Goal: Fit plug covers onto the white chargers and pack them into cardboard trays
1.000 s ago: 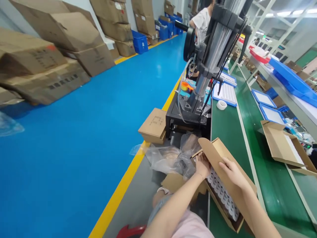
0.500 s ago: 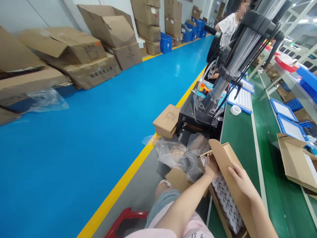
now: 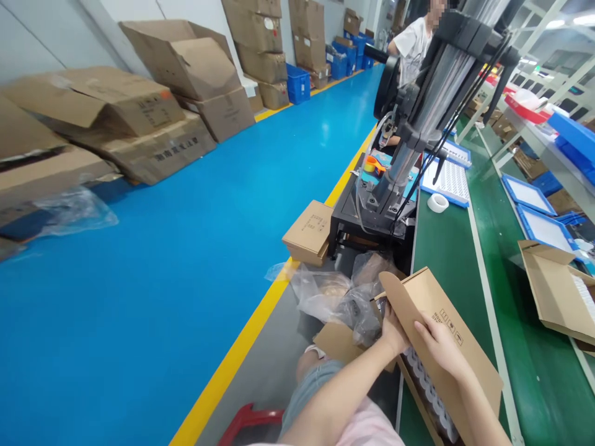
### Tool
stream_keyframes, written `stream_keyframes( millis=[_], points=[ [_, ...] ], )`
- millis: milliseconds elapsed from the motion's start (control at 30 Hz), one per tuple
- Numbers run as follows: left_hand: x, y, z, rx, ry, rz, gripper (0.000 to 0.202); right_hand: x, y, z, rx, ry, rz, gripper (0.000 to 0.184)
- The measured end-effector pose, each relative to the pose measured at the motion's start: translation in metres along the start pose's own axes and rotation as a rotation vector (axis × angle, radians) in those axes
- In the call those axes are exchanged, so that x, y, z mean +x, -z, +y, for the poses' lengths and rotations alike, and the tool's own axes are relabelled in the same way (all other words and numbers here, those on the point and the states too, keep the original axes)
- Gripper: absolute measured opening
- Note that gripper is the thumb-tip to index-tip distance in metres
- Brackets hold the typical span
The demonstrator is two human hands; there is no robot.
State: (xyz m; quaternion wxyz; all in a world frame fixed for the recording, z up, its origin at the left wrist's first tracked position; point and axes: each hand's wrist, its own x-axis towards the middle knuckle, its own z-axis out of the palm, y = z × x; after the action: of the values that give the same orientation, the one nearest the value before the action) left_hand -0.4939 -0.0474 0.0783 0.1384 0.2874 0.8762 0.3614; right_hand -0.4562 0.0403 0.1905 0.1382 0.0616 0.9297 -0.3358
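Note:
A brown cardboard box (image 3: 458, 334) lies at the belt's near edge, its lid partly lowered. Rows of white, round-ended parts (image 3: 430, 390) show through the gap along its near side. My right hand (image 3: 441, 347) is closed on the lid, thumb on the front flap (image 3: 404, 310) and fingers over the top face. My left hand (image 3: 394, 331) reaches in at the box's far left corner, beneath the flap. The flap covers most of its fingers, so its grip cannot be made out.
A black press (image 3: 395, 179) stands beyond the box. On the green belt (image 3: 439, 241) are a tape roll (image 3: 437, 202) and a white-filled blue tray (image 3: 446, 179). An open carton (image 3: 553, 291) lies at right. Clear plastic (image 3: 325, 294) and flat cartons (image 3: 309, 229) are on the floor. A person (image 3: 411, 46) is behind the press.
The lid has tipped down toward the box, so its printed top face now shows and fewer white parts are visible. My right hand moved with it; the flap covers more of my left fingers.

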Motion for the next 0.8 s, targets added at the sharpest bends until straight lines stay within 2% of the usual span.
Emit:
stream_keyframes(
  millis=[67, 133, 233, 333, 500, 633, 800],
  points=[
    [-0.018, 0.006, -0.005, 0.032, -0.079, 0.009, 0.048, 0.0, -0.006, 0.001, -0.001, -0.008, -0.013, 0.038],
    [-0.036, 0.013, -0.017, 0.079, -0.095, 0.03, 0.057, 0.001, -0.009, 0.002, -0.003, -0.022, -0.021, 0.037],
    [-0.053, 0.024, -0.039, 0.158, -0.009, 0.071, 0.056, 0.002, -0.009, 0.004, -0.007, -0.051, -0.018, 0.035],
    [-0.055, 0.035, -0.053, 0.227, 0.051, 0.083, 0.05, 0.002, -0.006, 0.005, -0.002, -0.066, -0.018, 0.032],
    [-0.04, 0.045, -0.044, 0.296, 0.084, 0.048, 0.048, 0.004, -0.001, 0.006, 0.01, -0.045, -0.035, 0.028],
    [-0.027, 0.043, -0.031, 0.32, 0.196, -0.042, 0.05, 0.004, 0.002, 0.004, -0.007, -0.035, -0.048, 0.026],
    [-0.03, 0.047, -0.031, 0.297, 0.286, -0.153, 0.052, 0.002, 0.005, -0.002, -0.009, -0.032, -0.047, 0.028]
  ],
)
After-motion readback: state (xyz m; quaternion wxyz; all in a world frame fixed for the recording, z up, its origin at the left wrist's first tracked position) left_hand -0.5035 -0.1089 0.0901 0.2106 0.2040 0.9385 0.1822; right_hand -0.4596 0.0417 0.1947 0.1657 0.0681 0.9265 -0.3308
